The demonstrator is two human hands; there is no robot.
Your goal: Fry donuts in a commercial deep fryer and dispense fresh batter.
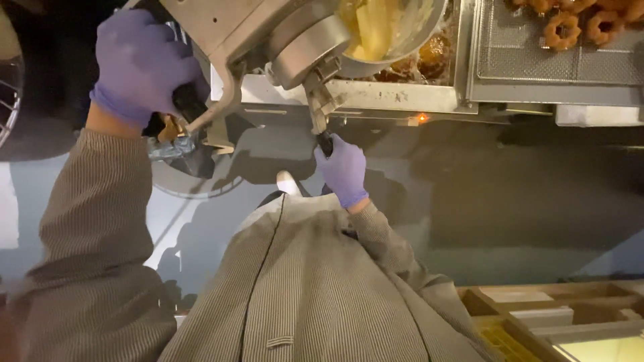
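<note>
Below me, the fryer (402, 94) is bubbling under the batter hopper (376, 30). I am gripping a black handle (184, 100) with my left hand (141, 64) to steady the machine, while my right hand (343, 167) is closing around the lower lever (325, 142). Doughnuts (577, 23) are draining on the rack (557, 64).

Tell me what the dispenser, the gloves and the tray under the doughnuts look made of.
Dispenser: looks like brushed steel, grey with dull reflections. Gloves on the left hand and right hand: thin purple rubber, probably nitrile, smooth and tight. Tray: metal mesh in a steel frame, grid visible.
</note>
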